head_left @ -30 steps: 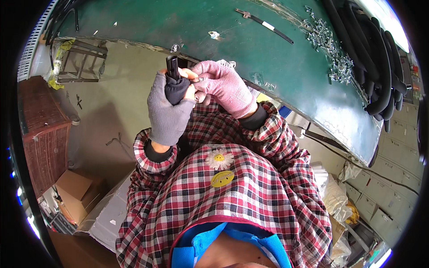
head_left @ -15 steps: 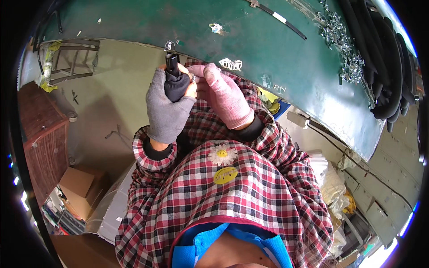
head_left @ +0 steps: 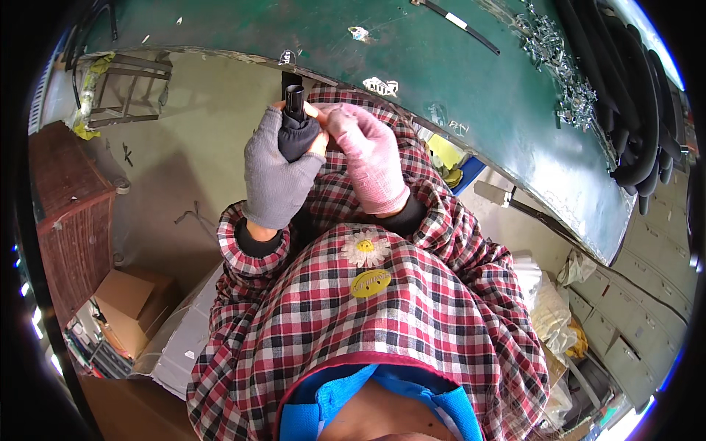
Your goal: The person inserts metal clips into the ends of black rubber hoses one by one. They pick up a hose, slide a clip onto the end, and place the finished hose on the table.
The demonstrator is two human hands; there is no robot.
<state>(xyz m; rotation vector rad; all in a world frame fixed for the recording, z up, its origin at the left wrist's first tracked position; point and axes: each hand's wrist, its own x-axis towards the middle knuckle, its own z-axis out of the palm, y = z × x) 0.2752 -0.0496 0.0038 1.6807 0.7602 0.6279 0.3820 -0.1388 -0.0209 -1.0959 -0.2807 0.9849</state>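
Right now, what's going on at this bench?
A person in a plaid smock holds a short black tube upright in the grey-gloved left hand. The pink-gloved right hand pinches at its top end. Both hands are just in front of the green workbench, where more black tubes and metal clips lie.

This is a workshop or small assembly floor — the broad green desk (head_left: pixel 471 95) is scuffed and paint-worn, with a heap of small metal clips (head_left: pixel 566 81) strewn across it and a stack of black rubber hoses (head_left: pixel 632 95) along its far side. Around it stand a bare concrete floor (head_left: pixel 184 169), a rough metal frame stool (head_left: pixel 125 88), an open cardboard box (head_left: pixel 129 305) and plastic bags of parts (head_left: pixel 551 316) beside grey cabinets (head_left: pixel 625 323). The person works in fingerless work gloves and a checked smock — plain working dress, not home wear.
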